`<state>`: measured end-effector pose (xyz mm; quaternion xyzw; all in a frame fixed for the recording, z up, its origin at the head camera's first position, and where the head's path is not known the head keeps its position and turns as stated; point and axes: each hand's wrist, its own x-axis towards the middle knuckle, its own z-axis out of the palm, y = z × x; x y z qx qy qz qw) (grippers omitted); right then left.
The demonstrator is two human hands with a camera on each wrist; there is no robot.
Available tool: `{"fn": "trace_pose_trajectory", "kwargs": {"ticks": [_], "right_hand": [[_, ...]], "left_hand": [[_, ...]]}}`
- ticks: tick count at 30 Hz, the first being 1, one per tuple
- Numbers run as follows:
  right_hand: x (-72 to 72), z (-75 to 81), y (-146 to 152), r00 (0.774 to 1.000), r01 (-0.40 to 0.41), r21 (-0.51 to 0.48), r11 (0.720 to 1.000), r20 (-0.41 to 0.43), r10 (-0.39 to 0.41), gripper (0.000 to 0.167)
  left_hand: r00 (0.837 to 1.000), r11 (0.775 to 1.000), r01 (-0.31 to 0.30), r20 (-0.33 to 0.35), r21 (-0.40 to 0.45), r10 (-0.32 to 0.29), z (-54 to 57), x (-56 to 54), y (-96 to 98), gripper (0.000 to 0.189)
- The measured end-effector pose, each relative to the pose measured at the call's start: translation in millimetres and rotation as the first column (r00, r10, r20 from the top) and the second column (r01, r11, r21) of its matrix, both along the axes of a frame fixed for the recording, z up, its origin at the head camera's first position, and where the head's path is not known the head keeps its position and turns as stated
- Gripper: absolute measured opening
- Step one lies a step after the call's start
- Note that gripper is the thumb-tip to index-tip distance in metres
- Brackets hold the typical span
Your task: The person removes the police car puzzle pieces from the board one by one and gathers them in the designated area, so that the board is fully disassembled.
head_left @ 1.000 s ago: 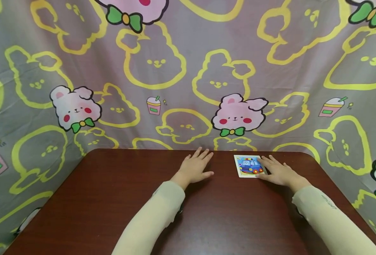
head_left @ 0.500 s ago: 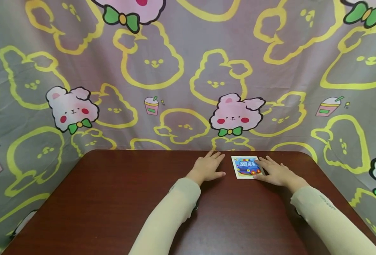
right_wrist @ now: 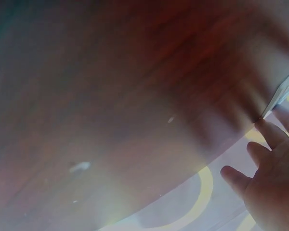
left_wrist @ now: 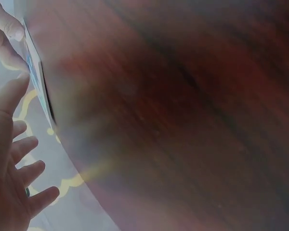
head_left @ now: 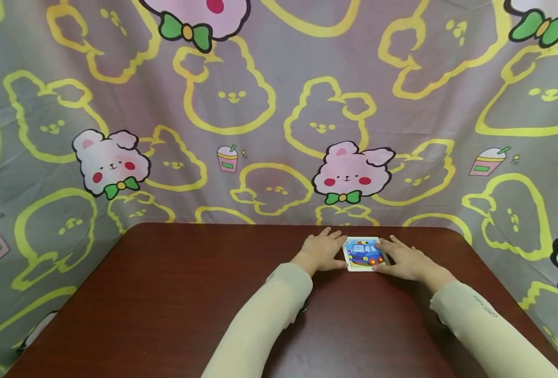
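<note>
Rabbit-print curtain (head_left: pixel 260 115): behind your tabletop (head_left: pixel 175 315)
Blue-car card (head_left: pixel 364 254): near the far edge
Left hand (head_left: pixel 322 252): fingers apart, touching its left side
Right hand (head_left: pixel 405 261): fingers apart, touching its right side

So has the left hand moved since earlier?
Yes, the left hand has moved right along the far edge of the table, to beside the picture card.

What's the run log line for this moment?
blue-car card: on table, picture up | left hand: at its left edge | right hand: at its right edge
</note>
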<state>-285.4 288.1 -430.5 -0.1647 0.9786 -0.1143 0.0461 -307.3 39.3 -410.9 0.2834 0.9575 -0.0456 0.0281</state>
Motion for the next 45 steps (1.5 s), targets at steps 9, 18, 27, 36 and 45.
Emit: {"fn": "trace_pose_trajectory", "kwargs": {"ticks": [9, 18, 27, 36, 45], "right_hand": [[5.8, -0.8, -9, 1.0, -0.009, 0.006, 1.0, 0.002, 0.009, 0.09], [12.3, -0.9, -13, 1.0, -0.025, 0.014, 1.0, 0.0, 0.025, 0.088], [17.4, 2.3, -21, 0.999, -0.042, 0.022, 0.999, 0.012, 0.042, 0.087], [23.8, 9.1, -30, 0.995, -0.094, 0.005, 0.996, 0.009, 0.094, 0.085], [24.7, 9.4, -36, 0.989, -0.146, -0.023, 0.989, 0.013, 0.147, 0.083]], "left_hand": [[0.999, 1.0, -0.011, 0.042, -0.021, 0.011, -1.4, 6.0, 4.5, 0.083], [0.997, 0.999, -0.017, 0.073, -0.028, 0.019, -4.6, 9.1, 0.9, 0.08], [0.996, 1.0, 0.013, 0.085, -0.024, -0.011, -4.0, 13.1, -13.5, 0.076], [0.994, 0.998, 0.044, 0.105, -0.049, -0.039, -1.7, 15.0, -30.0, 0.077], [0.995, 0.997, 0.06, 0.085, -0.054, -0.055, 1.1, 22.0, -45.2, 0.078]]}}
